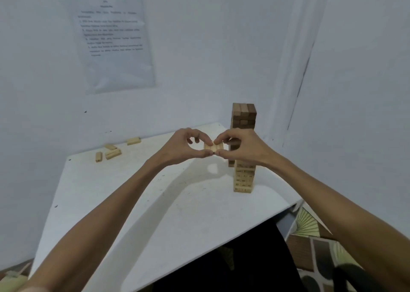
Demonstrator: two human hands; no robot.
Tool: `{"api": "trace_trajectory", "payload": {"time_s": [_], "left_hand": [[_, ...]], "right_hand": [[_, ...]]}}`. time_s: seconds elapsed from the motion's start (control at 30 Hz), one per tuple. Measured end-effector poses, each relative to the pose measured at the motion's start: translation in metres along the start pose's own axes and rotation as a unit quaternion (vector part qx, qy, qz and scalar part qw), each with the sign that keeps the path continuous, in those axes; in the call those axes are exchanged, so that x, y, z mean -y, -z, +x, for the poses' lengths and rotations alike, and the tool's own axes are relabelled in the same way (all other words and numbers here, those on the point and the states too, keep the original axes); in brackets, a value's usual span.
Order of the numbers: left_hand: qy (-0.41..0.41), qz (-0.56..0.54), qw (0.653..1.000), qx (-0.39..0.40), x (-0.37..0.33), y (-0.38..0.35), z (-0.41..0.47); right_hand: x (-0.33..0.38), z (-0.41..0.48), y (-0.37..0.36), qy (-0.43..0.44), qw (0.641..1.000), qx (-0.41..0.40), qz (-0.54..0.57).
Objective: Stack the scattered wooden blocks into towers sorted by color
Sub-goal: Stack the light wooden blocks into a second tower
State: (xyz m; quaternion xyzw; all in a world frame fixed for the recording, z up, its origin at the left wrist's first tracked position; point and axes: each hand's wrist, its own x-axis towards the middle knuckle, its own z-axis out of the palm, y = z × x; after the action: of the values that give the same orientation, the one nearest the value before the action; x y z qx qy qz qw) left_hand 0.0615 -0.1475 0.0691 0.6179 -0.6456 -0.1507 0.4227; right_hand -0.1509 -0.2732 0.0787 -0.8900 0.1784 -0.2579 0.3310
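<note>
A small cluster of pale wooden blocks point(213, 148) is held in the air above the white tabletop point(133, 203), at the middle of the view. The left hand point(186, 145) pinches it from nine o'clock and the right hand point(241, 147) from three o'clock, each with the thumb under and the forefinger over. Its seams run twelve to six. Fingertips cover its ends, so I cannot tell its long axis.

At three o'clock of the hands, partly behind the right hand, a dark brown wooden block tower point(244, 114) stands upright. A shorter pale wooden block tower point(243, 178) stands just in front of it. Small dark marks on the pale tower's sides are too fine to read.

At nine o'clock of the hands, well apart, loose pale blocks point(113, 153) lie flat near the far edge. One point(133, 141) points nine to three and another point(99, 156) twelve to six.

A printed paper sheet point(115, 41) hangs on the wall at eleven o'clock, its text too blurred to read.
</note>
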Motion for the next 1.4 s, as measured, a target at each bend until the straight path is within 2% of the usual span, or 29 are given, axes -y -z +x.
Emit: {"api": "trace_trajectory", "payload": {"time_s": [0.57, 1.4], "left_hand": [[-0.003, 0.009, 0.999, 0.033, -0.019, -0.069, 0.043], [0.005, 0.018, 0.999, 0.045, -0.012, -0.081, 0.045]], "right_hand": [[-0.050, -0.045, 0.044, -0.064, 0.997, -0.035, -0.029], [-0.063, -0.051, 0.043, -0.082, 0.996, -0.027, -0.028]]}}
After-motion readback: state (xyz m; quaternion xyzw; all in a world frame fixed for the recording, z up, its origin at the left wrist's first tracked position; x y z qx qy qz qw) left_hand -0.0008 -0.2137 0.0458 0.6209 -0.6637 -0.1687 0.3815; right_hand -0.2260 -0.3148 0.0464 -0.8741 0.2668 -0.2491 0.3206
